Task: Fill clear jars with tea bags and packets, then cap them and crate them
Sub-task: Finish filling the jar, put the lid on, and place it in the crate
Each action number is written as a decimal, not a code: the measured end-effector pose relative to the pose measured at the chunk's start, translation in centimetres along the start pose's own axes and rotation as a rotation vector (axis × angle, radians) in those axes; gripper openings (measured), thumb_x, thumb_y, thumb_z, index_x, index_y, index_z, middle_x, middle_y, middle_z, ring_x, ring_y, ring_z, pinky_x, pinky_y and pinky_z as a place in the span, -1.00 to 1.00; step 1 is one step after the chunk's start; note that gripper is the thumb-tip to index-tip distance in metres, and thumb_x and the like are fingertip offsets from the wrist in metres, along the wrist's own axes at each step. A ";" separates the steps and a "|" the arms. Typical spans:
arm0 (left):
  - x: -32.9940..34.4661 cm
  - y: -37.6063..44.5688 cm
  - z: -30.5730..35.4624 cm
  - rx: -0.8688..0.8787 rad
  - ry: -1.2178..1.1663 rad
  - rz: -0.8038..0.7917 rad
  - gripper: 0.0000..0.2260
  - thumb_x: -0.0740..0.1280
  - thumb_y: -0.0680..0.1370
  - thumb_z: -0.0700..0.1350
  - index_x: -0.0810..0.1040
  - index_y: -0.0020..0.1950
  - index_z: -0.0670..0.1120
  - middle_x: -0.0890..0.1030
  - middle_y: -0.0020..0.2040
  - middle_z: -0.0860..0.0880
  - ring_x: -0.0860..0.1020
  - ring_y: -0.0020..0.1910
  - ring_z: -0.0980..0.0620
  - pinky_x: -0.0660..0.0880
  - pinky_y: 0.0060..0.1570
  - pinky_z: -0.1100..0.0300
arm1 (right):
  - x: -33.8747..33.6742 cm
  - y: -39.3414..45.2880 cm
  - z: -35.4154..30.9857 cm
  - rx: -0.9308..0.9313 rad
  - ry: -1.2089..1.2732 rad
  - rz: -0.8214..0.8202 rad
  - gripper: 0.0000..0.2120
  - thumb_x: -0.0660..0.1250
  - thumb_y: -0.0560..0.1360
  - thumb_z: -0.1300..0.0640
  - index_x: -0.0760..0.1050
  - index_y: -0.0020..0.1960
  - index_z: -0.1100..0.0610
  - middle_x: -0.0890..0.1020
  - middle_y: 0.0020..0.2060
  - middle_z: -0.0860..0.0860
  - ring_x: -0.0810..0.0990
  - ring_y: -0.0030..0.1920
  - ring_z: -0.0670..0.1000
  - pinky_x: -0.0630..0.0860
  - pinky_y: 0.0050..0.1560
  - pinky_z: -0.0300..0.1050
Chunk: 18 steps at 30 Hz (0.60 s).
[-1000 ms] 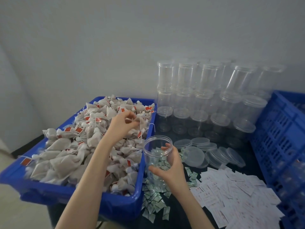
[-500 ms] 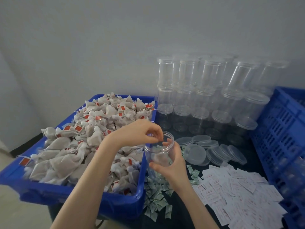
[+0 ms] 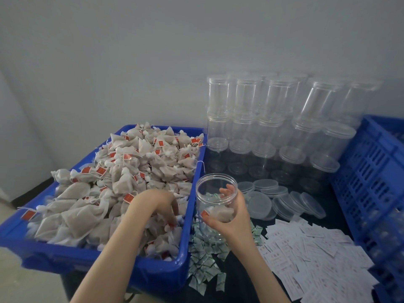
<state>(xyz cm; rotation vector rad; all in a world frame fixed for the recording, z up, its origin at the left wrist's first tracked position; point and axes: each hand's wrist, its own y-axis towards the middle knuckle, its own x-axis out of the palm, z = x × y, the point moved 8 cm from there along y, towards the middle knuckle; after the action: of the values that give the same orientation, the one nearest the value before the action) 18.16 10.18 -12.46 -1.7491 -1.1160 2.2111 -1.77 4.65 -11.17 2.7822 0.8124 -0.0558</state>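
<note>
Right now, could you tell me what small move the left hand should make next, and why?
Probably pinch one tea bag and lift it to the jar. The left hand is down among the tea bags in the blue bin, while the right hand holds the open jar, which has only one bag inside.

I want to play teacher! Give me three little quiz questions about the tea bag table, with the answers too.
1. True or false: the jar in the right hand has its lid on.
2. Where is the left hand? A) in the blue bin of tea bags; B) on the loose lids; C) on the white paper slips.
3. Fill in: the small green packets lie between the blue bin and the white paper ____.

Key: 1 false, the jar is open at the top and holds a tea bag. 2 A. 3 slips.
</note>
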 end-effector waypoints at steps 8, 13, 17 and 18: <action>-0.6 -1.2 -1.1 -0.106 -0.017 0.091 -0.59 0.47 0.46 -0.18 0.52 0.29 -0.04 0.54 0.25 -0.02 0.56 0.10 0.00 0.51 0.01 0.19 | 0.4 -0.3 0.8 0.036 0.027 -0.024 -0.17 0.65 0.18 0.03 0.31 0.32 -0.27 0.51 0.30 -0.18 0.48 0.24 -0.30 0.44 0.07 -0.51; -2.4 -2.0 0.5 -0.027 -0.037 0.262 -0.71 0.40 0.51 -0.16 0.57 0.24 -0.05 0.60 0.10 -0.02 0.58 -0.03 0.05 0.53 0.02 0.17 | 0.5 -0.4 0.9 0.042 0.019 -0.020 -0.18 0.63 0.15 0.01 0.32 0.30 -0.27 0.51 0.30 -0.20 0.48 0.27 -0.25 0.47 0.19 -0.38; -7.5 -5.8 1.0 -0.026 -0.115 0.655 -0.80 0.29 0.58 -0.15 0.56 0.18 0.02 0.61 0.04 0.03 0.59 -0.05 0.05 0.57 0.05 0.05 | 0.5 -0.4 0.9 0.045 0.000 -0.037 -0.13 0.66 0.18 0.07 0.30 0.36 -0.21 0.49 0.33 -0.17 0.48 0.33 -0.10 0.48 0.33 -0.06; -8.9 -7.1 1.3 -0.001 -0.162 0.786 -0.81 0.27 0.60 -0.15 0.55 0.17 0.02 0.60 -0.01 0.05 0.58 -0.09 0.06 0.57 0.01 0.05 | 0.5 -0.3 0.9 0.045 0.004 -0.039 -0.13 0.64 0.16 0.05 0.30 0.36 -0.20 0.49 0.32 -0.17 0.48 0.32 -0.12 0.49 0.30 -0.15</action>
<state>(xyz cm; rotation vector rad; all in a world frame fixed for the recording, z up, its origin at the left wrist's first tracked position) 17.52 10.27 -1.00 -2.3255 -0.4650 2.7910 -1.47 4.99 -12.20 2.8099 0.8764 -0.0771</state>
